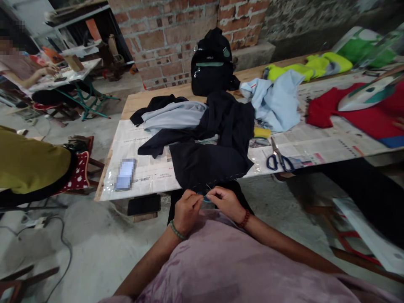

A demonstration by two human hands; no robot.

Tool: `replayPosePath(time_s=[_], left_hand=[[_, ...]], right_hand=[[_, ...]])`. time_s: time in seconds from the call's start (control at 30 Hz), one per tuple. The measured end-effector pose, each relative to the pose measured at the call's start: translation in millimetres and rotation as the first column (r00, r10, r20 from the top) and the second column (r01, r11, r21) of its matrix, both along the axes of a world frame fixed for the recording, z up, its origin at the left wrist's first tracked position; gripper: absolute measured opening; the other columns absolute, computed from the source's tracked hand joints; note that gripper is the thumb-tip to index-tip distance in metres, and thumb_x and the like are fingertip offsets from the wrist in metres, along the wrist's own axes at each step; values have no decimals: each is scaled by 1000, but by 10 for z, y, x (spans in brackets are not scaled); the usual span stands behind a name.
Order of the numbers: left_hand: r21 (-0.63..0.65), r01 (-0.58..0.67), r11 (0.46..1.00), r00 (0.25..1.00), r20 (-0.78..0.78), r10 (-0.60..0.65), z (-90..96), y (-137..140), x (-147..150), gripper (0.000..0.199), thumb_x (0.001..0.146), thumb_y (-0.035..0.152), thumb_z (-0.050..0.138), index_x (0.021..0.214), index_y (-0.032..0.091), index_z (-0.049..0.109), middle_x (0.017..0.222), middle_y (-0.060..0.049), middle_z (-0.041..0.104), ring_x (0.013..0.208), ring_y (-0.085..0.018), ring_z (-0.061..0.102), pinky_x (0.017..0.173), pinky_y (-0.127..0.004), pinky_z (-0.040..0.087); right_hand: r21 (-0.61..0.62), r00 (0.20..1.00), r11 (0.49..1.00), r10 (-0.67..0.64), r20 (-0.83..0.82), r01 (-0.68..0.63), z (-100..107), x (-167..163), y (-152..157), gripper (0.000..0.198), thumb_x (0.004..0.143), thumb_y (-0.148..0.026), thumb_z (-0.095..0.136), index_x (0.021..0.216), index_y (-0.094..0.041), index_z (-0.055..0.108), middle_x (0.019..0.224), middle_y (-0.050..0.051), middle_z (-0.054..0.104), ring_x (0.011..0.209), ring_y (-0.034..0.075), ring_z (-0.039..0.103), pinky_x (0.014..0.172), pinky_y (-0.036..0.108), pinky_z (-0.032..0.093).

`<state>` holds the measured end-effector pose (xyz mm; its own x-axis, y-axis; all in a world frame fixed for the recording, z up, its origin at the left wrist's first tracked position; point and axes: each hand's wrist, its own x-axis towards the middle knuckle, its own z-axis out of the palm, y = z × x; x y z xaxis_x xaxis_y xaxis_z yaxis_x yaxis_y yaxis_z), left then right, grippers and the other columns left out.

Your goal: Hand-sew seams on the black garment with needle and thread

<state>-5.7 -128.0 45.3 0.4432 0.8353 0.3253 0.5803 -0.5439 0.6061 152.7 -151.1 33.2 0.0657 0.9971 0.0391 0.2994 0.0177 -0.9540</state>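
My left hand (187, 211) is closed in a pinch just off the table's front edge; whatever lies between its fingertips is too small to make out. Close beside it, my right hand (227, 203) pinches a thin, bright needle (208, 186) that points up from the fingertips. A small blue curved thing (206, 198) shows between the two hands, its kind unclear. Just beyond my fingers, dark cloth (208, 164) hangs slightly over the table edge, with a line of pale stitches along its near hem.
Scissors (279, 159) and a phone (125, 174) flank the cloth on the newspaper-covered table (151, 179). Behind are grey cloth (175, 115), a light blue garment (276, 101) and a black backpack (212, 65). An iron (368, 93) rests on red cloth at right. People sit at left.
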Motion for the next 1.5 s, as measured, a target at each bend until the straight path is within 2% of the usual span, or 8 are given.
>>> replayPosePath(time_s=[0.23,0.6,0.77,0.9,1.03,1.1,1.23,1.5], left_hand=[[-16,-12,1000,1000,11,12,10,-1,0,14,78,19,51,72,18,64,73,-3,54,66,-9,51,60,-19,44],[-66,-18,998,999,44,21,45,-3,23,7,75,18,54,71,17,60,76,-2,51,64,-8,50,58,-19,43],[-144,27,989,990,141,-7,24,16,15,3,72,19,58,70,17,59,83,-2,52,62,-7,49,57,-19,43],[-300,66,952,968,251,12,-11,10,24,7,71,21,59,67,15,57,90,-4,56,55,-4,48,52,-18,43],[-496,122,860,935,348,68,-37,-19,58,12,72,25,58,67,14,55,88,-4,59,47,-3,48,43,-16,42],[-545,104,832,930,350,114,-46,-27,69,12,72,26,57,70,15,56,81,-2,60,44,-3,47,39,-15,40],[-485,-6,874,950,270,157,-47,-25,72,10,73,26,55,73,16,58,69,1,59,45,-4,48,41,-15,39],[-380,-66,923,971,188,147,18,-28,99,7,71,22,55,70,16,59,67,2,59,50,-5,46,50,-16,37]], right_hand=[[2,1000,1000,8,8,-8,4,3,-2,14,73,-23,52,63,-17,59,62,-1,55,60,10,50,58,22,39],[-25,1000,1000,15,-1,-15,-12,-10,-14,12,71,-21,52,63,-17,59,62,-1,55,60,9,50,57,21,39],[-28,1000,999,24,4,-24,-20,0,-6,14,72,-22,51,62,-17,59,62,-1,54,60,9,49,57,21,38],[-67,999,996,53,-8,-54,-29,-7,-4,14,73,-23,50,63,-17,58,62,-2,53,60,9,48,56,21,38],[-123,995,988,85,-49,-91,-33,-29,-13,15,74,-25,49,64,-17,57,60,-2,51,56,8,45,52,20,36],[-137,994,985,95,-58,-102,-26,-38,-18,16,74,-24,48,63,-17,55,58,-3,49,54,8,43,50,19,35],[-74,991,988,132,-2,-132,11,-41,-25,17,75,-21,46,59,-17,49,57,-3,46,55,8,42,53,19,35],[107,988,988,100,119,-113,52,-47,-33,18,75,-14,41,57,-18,43,61,-2,44,58,9,43,58,21,34]])
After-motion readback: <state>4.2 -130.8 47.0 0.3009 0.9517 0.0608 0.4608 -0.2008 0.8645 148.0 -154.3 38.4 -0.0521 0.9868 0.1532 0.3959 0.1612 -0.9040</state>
